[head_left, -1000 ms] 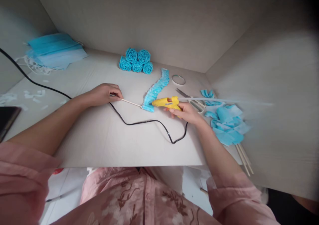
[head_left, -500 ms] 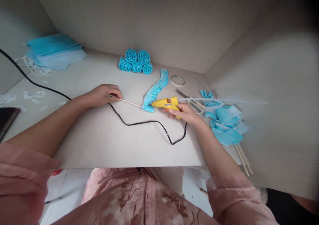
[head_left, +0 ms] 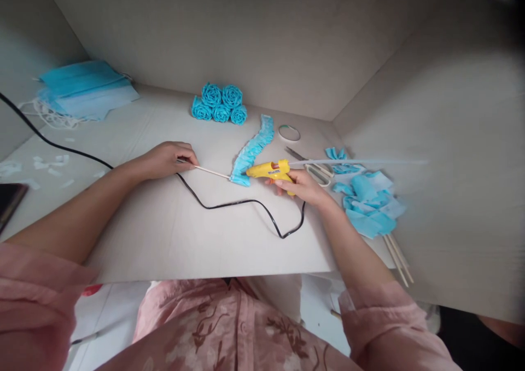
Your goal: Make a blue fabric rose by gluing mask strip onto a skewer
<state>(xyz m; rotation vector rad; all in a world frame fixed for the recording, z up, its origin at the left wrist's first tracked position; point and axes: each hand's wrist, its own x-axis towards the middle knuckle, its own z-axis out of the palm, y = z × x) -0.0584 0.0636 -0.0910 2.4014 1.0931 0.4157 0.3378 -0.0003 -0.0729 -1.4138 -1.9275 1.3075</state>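
Between the fingertips of my left hand [head_left: 176, 158] is a thin wooden stick [head_left: 212, 172], pointing right. Its far end meets the lower end of a gathered blue fabric strip [head_left: 251, 151], which lies in a wavy line on the table. My right hand [head_left: 301, 186] is wrapped round the handle of a yellow glue gun [head_left: 270, 169]. The gun's nozzle is at the lower part of the strip; whether it touches the fabric I cannot tell. A long translucent glue stick [head_left: 348, 162] sticks out of the gun's back.
Several rolled blue fabric roses [head_left: 221, 103] are stacked at the back. Face masks [head_left: 86, 89] lie far left. Scissors [head_left: 320, 174], a tape roll [head_left: 289, 133], blue scraps [head_left: 371, 201] and wooden sticks [head_left: 397, 259] are on the right. A black cord [head_left: 229, 204] crosses the table.
The whole view has shifted slightly. Both hands hold the same things, and the glue gun's nozzle stays near the strip's lower end.
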